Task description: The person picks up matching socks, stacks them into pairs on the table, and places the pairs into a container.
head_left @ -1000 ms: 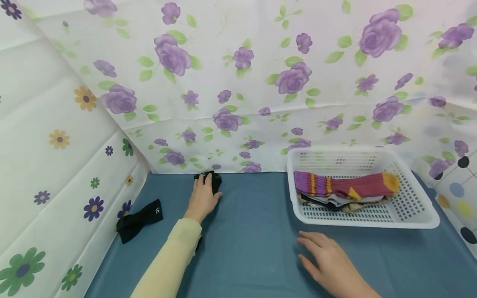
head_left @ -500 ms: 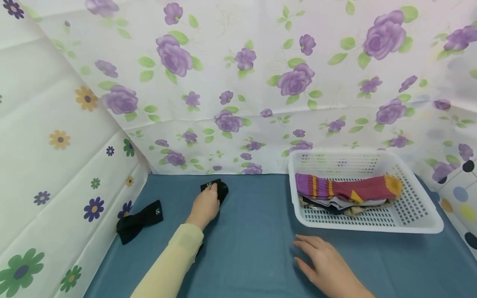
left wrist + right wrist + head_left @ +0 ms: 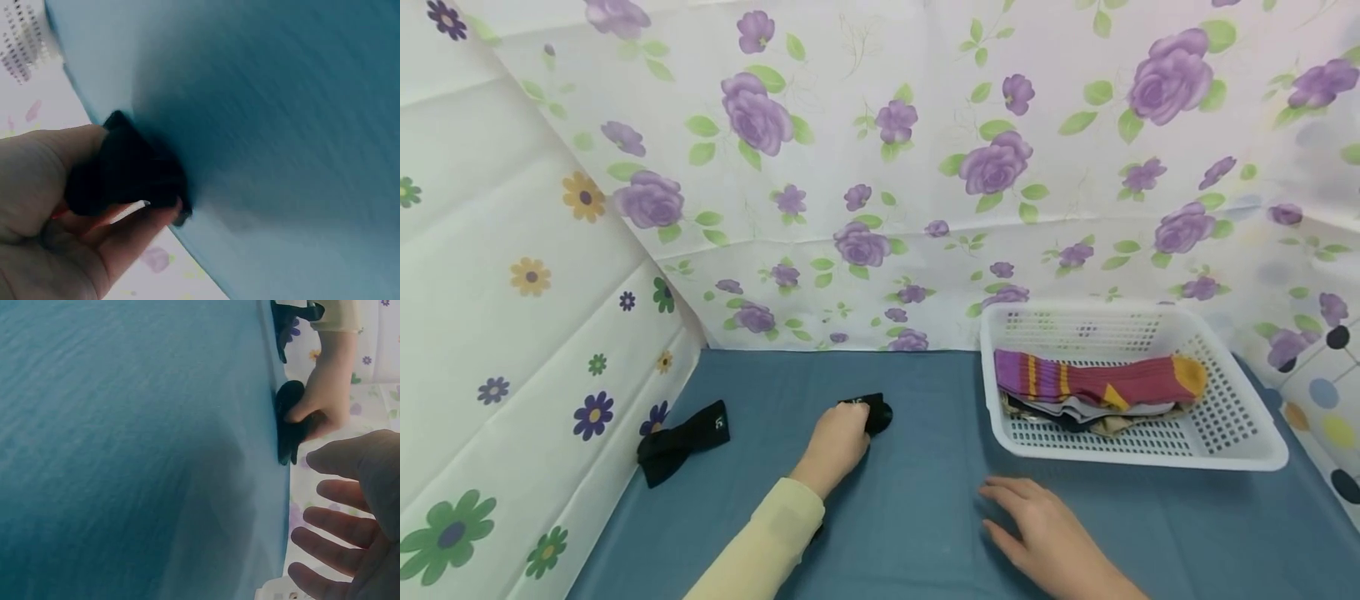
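In the head view my left hand (image 3: 838, 442) grips a bunched black sock (image 3: 878, 415) with light lettering at its cuff, low over the blue cloth. Thumb and fingers close on the dark fabric (image 3: 131, 169) in the left wrist view. Another black sock (image 3: 683, 442), folded over on itself, lies at the left by the patterned side sheet. My right hand (image 3: 1037, 529) hovers in front of the white basket with nothing in it. Its fingers (image 3: 328, 550) are spread and relaxed in the right wrist view.
The white perforated basket (image 3: 1142, 460) stands at the back right. In it lie stacked socks, a maroon and purple striped sock (image 3: 1097, 379) on top. A flowered sheet (image 3: 820, 300) rises along the back of the blue cloth (image 3: 917, 500).
From reaching over the black sock at the back, my left hand has taken hold of it and drawn it toward me and to the right. The right hand has shifted slightly left.
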`<state>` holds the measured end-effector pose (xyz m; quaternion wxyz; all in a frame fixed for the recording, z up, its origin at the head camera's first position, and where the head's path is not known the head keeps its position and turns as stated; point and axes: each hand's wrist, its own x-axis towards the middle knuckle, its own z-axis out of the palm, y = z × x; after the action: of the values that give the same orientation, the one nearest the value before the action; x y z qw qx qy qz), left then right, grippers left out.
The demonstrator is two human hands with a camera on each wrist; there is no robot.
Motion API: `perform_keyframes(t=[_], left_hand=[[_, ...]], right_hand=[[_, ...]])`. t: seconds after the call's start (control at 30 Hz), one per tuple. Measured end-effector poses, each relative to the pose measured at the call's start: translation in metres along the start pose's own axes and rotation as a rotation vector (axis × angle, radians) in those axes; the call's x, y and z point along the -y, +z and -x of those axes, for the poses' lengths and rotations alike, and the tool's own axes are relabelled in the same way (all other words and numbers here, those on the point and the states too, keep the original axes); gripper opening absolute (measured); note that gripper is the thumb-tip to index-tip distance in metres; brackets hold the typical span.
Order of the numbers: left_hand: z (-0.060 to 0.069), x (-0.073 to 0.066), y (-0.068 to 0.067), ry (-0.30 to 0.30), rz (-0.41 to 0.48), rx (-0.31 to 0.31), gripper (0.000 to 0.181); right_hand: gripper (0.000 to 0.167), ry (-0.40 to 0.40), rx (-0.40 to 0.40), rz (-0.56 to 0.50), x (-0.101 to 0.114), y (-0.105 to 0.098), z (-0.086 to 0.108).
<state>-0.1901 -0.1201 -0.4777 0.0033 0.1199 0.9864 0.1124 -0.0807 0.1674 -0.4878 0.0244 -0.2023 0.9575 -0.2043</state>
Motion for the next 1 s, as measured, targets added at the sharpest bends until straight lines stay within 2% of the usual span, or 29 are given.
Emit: perform_keyframes(t=[0.2,0.23,0.33,0.43,0.53,0.63,0.73,0.83,0.93,1.0], left_hand=[[0.012,-0.021,0.0,-0.03,0.466,0.008,0.031],[0.016,-0.026,0.0,-0.018,0.536,-0.006,0.031],[0.028,-0.044,-0.003,0.021,0.669,-0.075,0.028],[0.042,-0.064,-0.007,0.081,0.749,-0.152,0.028],[0.053,-0.08,-0.005,0.171,0.746,-0.209,0.032],[0.061,-0.089,0.0,0.264,0.717,-0.24,0.037],[0.067,-0.091,0.004,0.348,0.708,-0.202,0.041],[0.07,-0.09,0.004,0.395,0.738,-0.095,0.044],[0.07,-0.089,0.001,0.359,0.891,0.012,0.045],[0.068,-0.09,-0.001,0.287,1.02,0.032,0.042]], right_hand=[[0.038,0.045,0.037,-0.071,0.007,-0.003,-0.004],[0.04,0.054,0.046,-0.086,0.009,-0.004,-0.006],[0.053,0.094,0.054,-0.164,0.014,-0.007,-0.011],[0.068,0.142,0.046,-0.269,0.018,-0.009,-0.016],[0.074,0.178,0.042,-0.397,0.02,-0.009,-0.019],[0.068,0.178,0.022,-0.513,0.022,-0.008,-0.022],[0.055,0.14,-0.025,-0.586,0.022,-0.006,-0.023],[0.043,0.095,-0.066,-0.626,0.022,-0.005,-0.025],[0.038,0.089,-0.095,-0.62,0.021,-0.005,-0.026],[0.038,0.09,-0.109,-0.612,0.021,-0.005,-0.026]])
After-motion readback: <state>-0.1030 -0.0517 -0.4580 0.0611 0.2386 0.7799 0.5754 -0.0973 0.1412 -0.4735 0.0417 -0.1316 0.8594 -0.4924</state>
